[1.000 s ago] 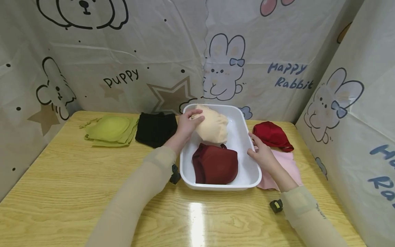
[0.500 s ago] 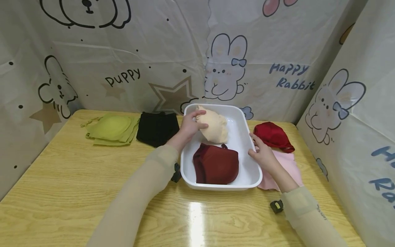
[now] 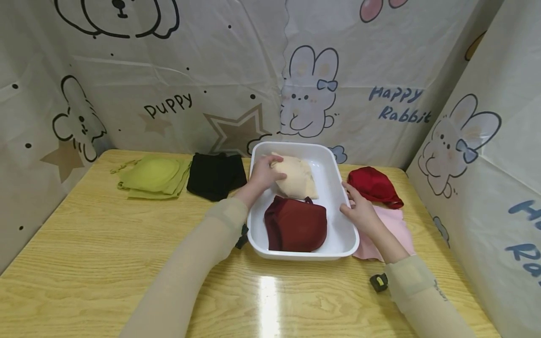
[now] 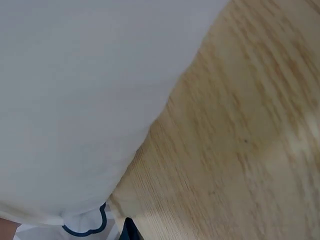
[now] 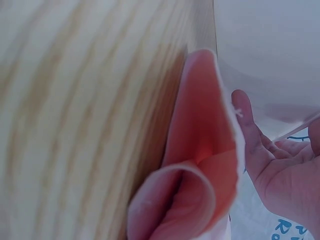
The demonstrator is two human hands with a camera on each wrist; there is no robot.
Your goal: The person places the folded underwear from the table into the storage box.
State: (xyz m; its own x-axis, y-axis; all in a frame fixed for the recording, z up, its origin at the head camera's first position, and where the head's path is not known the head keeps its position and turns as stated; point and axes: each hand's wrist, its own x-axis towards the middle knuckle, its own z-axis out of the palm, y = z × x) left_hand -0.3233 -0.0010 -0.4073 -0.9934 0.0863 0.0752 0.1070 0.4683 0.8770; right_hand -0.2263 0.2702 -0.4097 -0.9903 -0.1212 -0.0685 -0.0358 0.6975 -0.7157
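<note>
In the head view a white tray (image 3: 334,234) stands mid-table. My left hand (image 3: 263,173) reaches over its left rim and grips the near-left side of a beige bra (image 3: 297,178), which lies toward the tray's far end. A dark red bra (image 3: 300,225), folded cup up, lies in the near half. My right hand (image 3: 361,213) holds the tray's right rim, thumb over the edge and fingers along the outside. The right wrist view shows this hand beside a curled pink cloth (image 5: 200,150). In the left wrist view the hand is almost wholly out of frame.
To the left lie a folded yellow-green bra (image 3: 154,173) and a black garment (image 3: 216,176). Right of the tray are a bright red bra (image 3: 374,185) and the pink cloth, partly under my right forearm. Printed sheets (image 3: 169,61) wall off the table's back and sides.
My left hand has shifted slightly right and down with the beige bra, which now sits lower and flatter in the tray. The right hand and tray stay put.
</note>
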